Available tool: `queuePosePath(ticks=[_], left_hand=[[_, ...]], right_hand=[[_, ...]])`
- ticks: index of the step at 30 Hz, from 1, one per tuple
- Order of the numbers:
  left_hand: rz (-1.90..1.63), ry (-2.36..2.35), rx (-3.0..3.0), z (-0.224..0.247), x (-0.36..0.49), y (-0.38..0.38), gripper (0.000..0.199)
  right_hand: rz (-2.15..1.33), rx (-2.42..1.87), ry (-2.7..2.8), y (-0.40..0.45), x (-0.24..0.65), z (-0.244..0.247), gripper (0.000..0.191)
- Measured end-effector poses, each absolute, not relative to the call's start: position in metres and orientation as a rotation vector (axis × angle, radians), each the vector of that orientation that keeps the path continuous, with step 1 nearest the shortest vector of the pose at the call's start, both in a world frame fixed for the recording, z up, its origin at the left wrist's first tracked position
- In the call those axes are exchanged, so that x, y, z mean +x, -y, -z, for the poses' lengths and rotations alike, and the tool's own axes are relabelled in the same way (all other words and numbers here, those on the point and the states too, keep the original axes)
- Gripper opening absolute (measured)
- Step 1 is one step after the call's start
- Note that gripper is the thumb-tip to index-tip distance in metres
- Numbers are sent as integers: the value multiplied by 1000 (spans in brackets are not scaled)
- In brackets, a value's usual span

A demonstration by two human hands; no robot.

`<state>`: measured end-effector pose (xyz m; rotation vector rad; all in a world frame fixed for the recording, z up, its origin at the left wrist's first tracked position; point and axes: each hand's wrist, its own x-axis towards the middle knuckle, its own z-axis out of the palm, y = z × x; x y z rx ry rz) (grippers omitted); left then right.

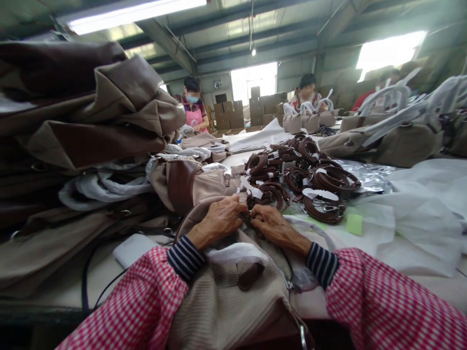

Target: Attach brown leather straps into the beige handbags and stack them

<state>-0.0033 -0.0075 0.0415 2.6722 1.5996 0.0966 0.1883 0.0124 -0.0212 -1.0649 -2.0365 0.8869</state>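
Observation:
A beige ribbed handbag with brown trim and an open zipper lies in front of me. My left hand rests at its far edge, fingers bent and closed. Opposite it, my right hand is closed too, its fingertips almost meeting the left ones. Between them shows a small dark metal piece, too small to make out and mostly hidden by the fingers. One bag handle is wrapped in white. Just beyond my hands are coiled brown straps with metal clips and white wraps.
Brown-and-beige bags are stacked high on the left. A white box-like object lies near my left sleeve. White sheets and more bags are on the right. Across the table are co-workers, one in a pink apron.

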Motion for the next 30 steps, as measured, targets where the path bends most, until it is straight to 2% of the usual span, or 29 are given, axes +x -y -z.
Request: queuePosePath(ticks=[7,17,22,30], left_hand=[[-63,-1619,2711,-43,1,10,13],[-78,-1591,2724,-30,-6,6,15],[-295,-1588,2601,-30,-3,8,6],[-495,-1664,2356,-21,0,0,7]], right_hand=[[-712,-1050,2100,-20,188,32,12],[-676,-1068,2123,-18,187,32,10],[-669,-1086,2140,-16,188,32,11],[-527,-1219,2262,-12,181,24,2]])
